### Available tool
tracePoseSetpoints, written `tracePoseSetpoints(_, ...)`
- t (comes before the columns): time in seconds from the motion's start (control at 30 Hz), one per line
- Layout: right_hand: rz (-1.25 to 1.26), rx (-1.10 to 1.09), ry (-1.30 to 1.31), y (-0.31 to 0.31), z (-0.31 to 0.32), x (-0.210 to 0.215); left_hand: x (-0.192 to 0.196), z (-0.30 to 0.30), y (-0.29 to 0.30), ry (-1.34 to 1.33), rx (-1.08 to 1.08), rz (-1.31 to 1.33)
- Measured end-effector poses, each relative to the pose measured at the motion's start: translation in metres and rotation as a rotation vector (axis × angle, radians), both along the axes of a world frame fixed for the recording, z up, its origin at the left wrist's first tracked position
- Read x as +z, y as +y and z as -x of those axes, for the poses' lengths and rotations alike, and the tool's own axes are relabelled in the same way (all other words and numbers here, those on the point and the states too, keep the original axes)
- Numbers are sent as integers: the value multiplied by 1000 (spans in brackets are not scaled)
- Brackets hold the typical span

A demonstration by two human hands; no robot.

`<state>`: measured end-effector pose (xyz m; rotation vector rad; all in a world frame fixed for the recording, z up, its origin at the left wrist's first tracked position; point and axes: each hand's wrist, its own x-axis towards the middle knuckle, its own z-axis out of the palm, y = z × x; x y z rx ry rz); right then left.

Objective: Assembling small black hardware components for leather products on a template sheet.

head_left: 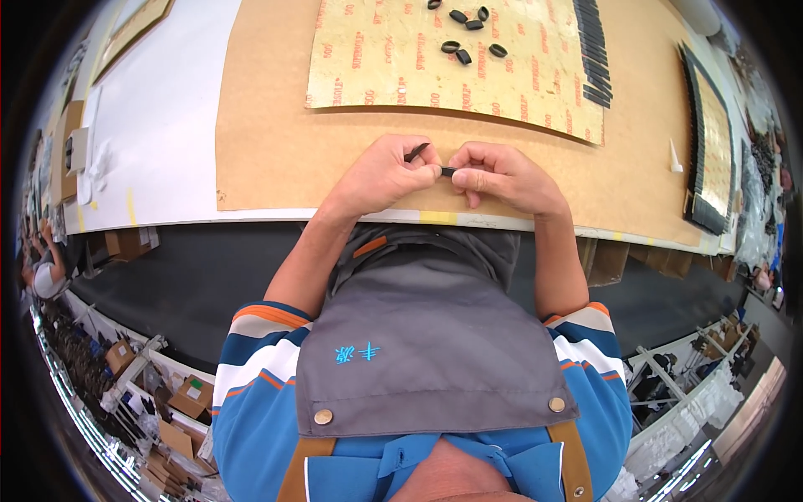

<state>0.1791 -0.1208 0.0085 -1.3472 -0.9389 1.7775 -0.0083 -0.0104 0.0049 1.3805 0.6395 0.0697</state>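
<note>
Above the table's near edge, my left hand (386,174) and my right hand (504,177) meet fingertip to fingertip. Both are closed in a pinch on a short black strip (448,171). Another black end (416,152) sticks up between the left fingers; whether it belongs to the same strip I cannot tell. Beyond the hands lies a yellowish board (401,79) with red print. Several small black loops (474,25) are scattered on it, and black strips (594,52) lie side by side along its right edge.
Brown paper (276,142) covers much of the white table (171,125). At the right lies a second board (716,125) edged with black strips, near a small white nozzle-like piece (675,157). Cardboard boxes (191,396) stand behind at left; a person (48,272) is at far left.
</note>
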Motion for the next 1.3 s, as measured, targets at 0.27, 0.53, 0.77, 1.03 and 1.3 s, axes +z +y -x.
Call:
tracePoseSetpoints(0.27,-196,-151,-103,-1,8,-5,-1,-4,2,11,4,6)
tracePoseSetpoints(0.53,-58,6,-152,15,7,8,-2,3,12,0,-15,-97)
tracePoseSetpoints(0.77,70,190,-188,2,7,11,-9,2,11,-121,-199,-197)
tracePoseSetpoints(1.03,-173,-137,-250,8,27,5,-2,11,16,-145,-143,172)
tracePoseSetpoints(1.3,-359,-435,-733,56,6,50,-1,-4,0,-524,463,424)
